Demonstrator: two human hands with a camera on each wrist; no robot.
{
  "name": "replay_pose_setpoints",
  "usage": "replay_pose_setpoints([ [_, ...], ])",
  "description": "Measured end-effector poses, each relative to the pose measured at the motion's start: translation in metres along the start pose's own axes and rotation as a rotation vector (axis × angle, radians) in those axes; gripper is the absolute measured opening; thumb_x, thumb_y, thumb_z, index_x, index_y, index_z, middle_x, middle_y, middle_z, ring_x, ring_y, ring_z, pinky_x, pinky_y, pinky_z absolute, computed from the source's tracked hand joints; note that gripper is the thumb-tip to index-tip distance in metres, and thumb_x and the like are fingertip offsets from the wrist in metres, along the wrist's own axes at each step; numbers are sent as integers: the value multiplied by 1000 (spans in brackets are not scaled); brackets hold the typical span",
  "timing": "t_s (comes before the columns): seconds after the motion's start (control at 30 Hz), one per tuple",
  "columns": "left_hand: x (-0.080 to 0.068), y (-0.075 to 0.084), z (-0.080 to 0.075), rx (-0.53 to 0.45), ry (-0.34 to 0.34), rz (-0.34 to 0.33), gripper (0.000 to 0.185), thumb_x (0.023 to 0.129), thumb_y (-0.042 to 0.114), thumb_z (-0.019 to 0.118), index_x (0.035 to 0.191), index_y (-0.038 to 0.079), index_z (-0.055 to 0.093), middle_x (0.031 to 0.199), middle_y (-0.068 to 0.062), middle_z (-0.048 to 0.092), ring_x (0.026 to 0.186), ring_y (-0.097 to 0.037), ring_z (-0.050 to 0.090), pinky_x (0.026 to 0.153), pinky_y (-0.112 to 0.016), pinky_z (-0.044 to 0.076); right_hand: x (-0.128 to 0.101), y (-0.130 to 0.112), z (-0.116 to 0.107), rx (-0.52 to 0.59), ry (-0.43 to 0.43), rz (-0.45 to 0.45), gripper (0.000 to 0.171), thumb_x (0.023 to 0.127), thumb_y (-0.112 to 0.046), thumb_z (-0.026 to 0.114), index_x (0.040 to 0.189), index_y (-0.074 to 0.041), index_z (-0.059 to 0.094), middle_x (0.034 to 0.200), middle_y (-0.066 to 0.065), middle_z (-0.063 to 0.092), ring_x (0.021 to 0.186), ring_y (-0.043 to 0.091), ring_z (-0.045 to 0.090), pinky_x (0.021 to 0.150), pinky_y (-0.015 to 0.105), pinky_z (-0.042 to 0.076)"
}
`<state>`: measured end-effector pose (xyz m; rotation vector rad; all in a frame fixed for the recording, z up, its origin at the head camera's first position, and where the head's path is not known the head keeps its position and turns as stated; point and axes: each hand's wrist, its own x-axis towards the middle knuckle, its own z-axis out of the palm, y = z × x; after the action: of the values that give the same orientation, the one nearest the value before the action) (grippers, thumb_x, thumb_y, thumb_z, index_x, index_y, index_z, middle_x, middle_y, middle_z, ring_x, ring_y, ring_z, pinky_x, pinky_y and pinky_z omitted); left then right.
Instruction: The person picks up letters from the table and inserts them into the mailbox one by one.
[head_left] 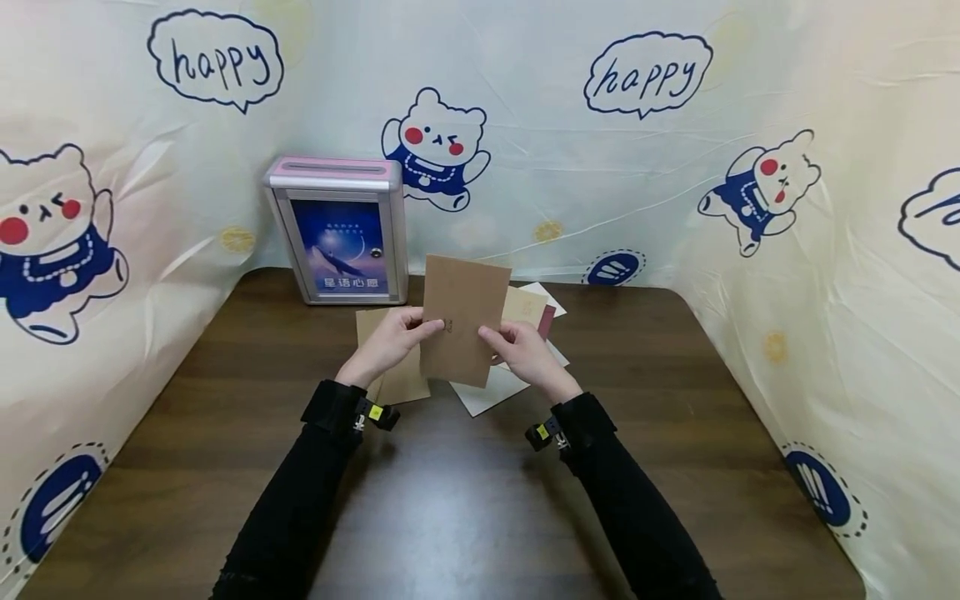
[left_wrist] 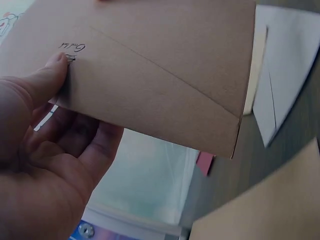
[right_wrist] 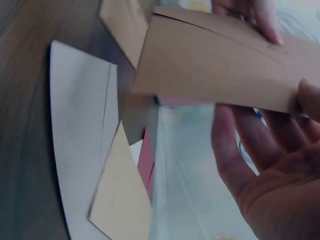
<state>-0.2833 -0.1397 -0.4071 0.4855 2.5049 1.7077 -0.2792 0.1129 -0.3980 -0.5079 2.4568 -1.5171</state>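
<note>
A brown kraft-paper envelope [head_left: 467, 292], printed with small dark lettering, is held up above the table between both hands. My left hand [head_left: 388, 340] pinches its left edge, the thumb lying on the printed side and the other fingers behind. On the opposite edge, my right hand [head_left: 528, 354] pinches it the same way. A diagonal flap line crosses the envelope [left_wrist: 165, 75] in the left wrist view. Beneath and to the left lies more brown paper [head_left: 405, 379], partly covered. White envelopes [right_wrist: 82, 115], a cream envelope [right_wrist: 122, 192] and a dark red one [right_wrist: 146, 162] overlap on the right.
A silver box [head_left: 397, 242] with a pink slotted top, a blue picture front and a small lock stands at the table's back left. The brown wooden table [head_left: 637, 483] is bordered by a printed cloth backdrop [head_left: 525, 75] at the back and sides.
</note>
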Motion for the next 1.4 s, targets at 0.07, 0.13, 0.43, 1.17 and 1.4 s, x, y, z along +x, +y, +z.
replay_pose_setpoints([
  [0.07, 0, -1, -3, 47, -15, 2, 27, 100, 33, 63, 103, 7, 72, 92, -2, 60, 83, -18, 47, 77, -30, 38, 0, -5, -3, -61, 0, -5, 38, 104, -36, 56, 122, -5, 69, 118, 15, 73, 98, 22, 70, 78, 33, 60],
  [0.13, 3, -1, -7, 83, -25, 9, 27, 100, 34, 64, 100, 8, 72, 90, -2, 58, 82, -18, 46, 75, -30, 36, 0, -11, -6, -118, 5, -14, 36, 103, -36, 58, 120, -7, 70, 115, 13, 74, 94, 21, 70, 76, 33, 60],
  [0.43, 0, 3, -34, 248, -110, -13, 24, 102, 26, 61, 116, 12, 74, 115, -9, 73, 101, -18, 66, 89, -36, 53, 8, -24, -4, -260, -30, -106, 27, 101, -34, 61, 105, -12, 76, 86, 6, 73, 76, 20, 66, 61, 29, 52],
  [1.17, -6, 58, -134, 539, -199, 48, 20, 101, 26, 62, 100, 13, 77, 101, -6, 76, 82, -13, 62, 76, -34, 52, 42, -116, 3, -448, -82, -331, 22, 101, -26, 62, 105, -11, 78, 55, -4, 54, 57, 7, 50, 54, 21, 35],
  [1.4, -4, 116, -178, 549, -59, 24, 25, 104, 27, 56, 106, 8, 73, 112, -13, 75, 85, -12, 70, 73, -25, 52, 78, -183, -12, -372, -19, -333, 22, 101, -26, 63, 113, -14, 76, 89, 3, 76, 63, 13, 58, 54, 24, 41],
])
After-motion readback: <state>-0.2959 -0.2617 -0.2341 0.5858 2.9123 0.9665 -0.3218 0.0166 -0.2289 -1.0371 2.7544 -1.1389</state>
